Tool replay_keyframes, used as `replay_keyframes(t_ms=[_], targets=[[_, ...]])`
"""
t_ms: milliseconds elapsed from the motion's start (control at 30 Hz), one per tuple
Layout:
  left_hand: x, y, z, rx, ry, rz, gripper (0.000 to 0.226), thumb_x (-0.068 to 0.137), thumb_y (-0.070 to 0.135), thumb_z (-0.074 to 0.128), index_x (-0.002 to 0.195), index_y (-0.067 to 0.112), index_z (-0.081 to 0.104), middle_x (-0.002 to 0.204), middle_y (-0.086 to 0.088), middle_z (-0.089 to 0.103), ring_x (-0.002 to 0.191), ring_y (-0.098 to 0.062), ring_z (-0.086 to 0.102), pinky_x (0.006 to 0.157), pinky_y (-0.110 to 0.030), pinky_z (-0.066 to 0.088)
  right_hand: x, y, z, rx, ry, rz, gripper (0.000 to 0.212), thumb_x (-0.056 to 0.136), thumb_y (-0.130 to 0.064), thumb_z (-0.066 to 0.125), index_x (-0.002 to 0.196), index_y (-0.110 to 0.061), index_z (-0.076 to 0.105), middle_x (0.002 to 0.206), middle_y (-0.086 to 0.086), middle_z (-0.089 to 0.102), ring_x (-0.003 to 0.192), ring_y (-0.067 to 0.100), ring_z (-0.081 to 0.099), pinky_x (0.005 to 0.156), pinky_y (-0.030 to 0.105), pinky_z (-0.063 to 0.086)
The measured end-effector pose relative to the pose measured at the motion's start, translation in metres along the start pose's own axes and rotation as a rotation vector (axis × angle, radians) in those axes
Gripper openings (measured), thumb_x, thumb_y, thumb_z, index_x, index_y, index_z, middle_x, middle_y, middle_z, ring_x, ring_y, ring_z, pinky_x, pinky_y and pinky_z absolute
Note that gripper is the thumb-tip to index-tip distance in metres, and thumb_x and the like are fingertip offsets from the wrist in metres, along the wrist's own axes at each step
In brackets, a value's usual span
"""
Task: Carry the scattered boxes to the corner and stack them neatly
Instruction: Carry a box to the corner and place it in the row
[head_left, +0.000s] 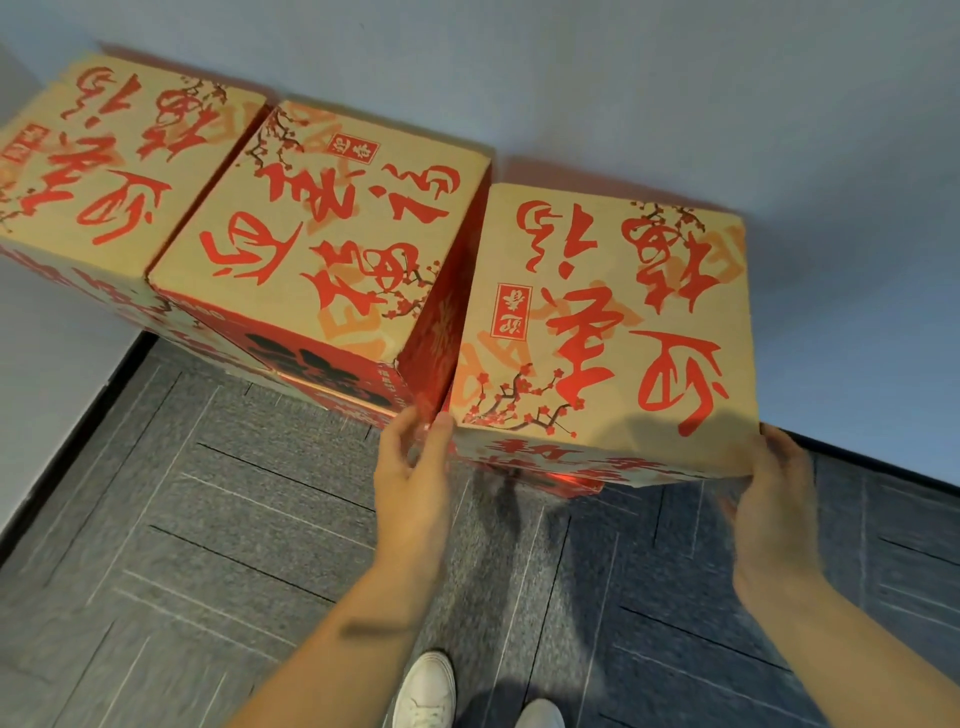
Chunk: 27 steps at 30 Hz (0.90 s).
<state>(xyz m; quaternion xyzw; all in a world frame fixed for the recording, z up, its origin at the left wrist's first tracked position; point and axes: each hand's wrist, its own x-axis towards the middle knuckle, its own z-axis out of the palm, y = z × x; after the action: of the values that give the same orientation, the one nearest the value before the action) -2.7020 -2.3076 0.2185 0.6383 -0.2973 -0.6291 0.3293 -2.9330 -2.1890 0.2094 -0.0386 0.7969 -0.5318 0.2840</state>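
Note:
Three tan cardboard boxes with red calligraphy stand in a row against the pale wall. The right box (608, 322) sits on top of another box, whose red edge shows beneath it. My left hand (415, 467) touches the right box's near left corner, fingers curled at the gap beside the middle box (332, 234). My right hand (774, 499) presses flat against its near right corner. The left box (104, 156) stands in the corner of the room, touching the middle box.
Grey carpet tiles (208, 519) cover the floor, with a black skirting strip along both walls. My white shoes (426, 691) stand on the carpet below the boxes. The pale wall (623, 78) runs behind the row.

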Motion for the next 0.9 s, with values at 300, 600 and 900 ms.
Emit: replay_keyframes(t_ms=[300, 600, 900], targets=[[0.013, 0.021, 0.018, -0.238, 0.05, -0.213, 0.027, 0.097, 0.03, 0.073, 0.112, 0.008, 0.069, 0.095, -0.001, 0.081, 0.087, -0.011, 0.074, 0.08, -0.022, 0.052, 0.001, -0.008, 0.022, -0.003, -0.142, 0.079, 0.019, 0.111, -0.046, 0.04, 0.12, -0.045, 0.057, 0.117, -0.018, 0.064, 0.114, 0.007, 0.059, 0.107, 0.04, 0.045], [0.029, 0.031, 0.02, -0.126, 0.123, -0.182, 0.043, 0.1, 0.041, 0.068, 0.125, 0.005, 0.068, 0.109, 0.001, 0.073, 0.108, -0.012, 0.067, 0.114, -0.038, 0.045, -0.01, 0.007, 0.039, 0.022, -0.166, 0.087, 0.021, 0.112, -0.041, 0.039, 0.131, -0.04, 0.049, 0.122, -0.013, 0.063, 0.123, 0.017, 0.058, 0.113, 0.047, 0.044], [0.031, 0.03, 0.023, -0.076, 0.119, -0.14, 0.053, 0.102, 0.047, 0.063, 0.133, 0.005, 0.066, 0.123, -0.002, 0.073, 0.123, -0.019, 0.065, 0.117, -0.042, 0.045, -0.008, 0.004, 0.045, 0.045, -0.176, 0.077, 0.031, 0.112, -0.046, 0.038, 0.14, -0.04, 0.049, 0.125, -0.014, 0.064, 0.121, 0.011, 0.058, 0.102, 0.038, 0.044]])
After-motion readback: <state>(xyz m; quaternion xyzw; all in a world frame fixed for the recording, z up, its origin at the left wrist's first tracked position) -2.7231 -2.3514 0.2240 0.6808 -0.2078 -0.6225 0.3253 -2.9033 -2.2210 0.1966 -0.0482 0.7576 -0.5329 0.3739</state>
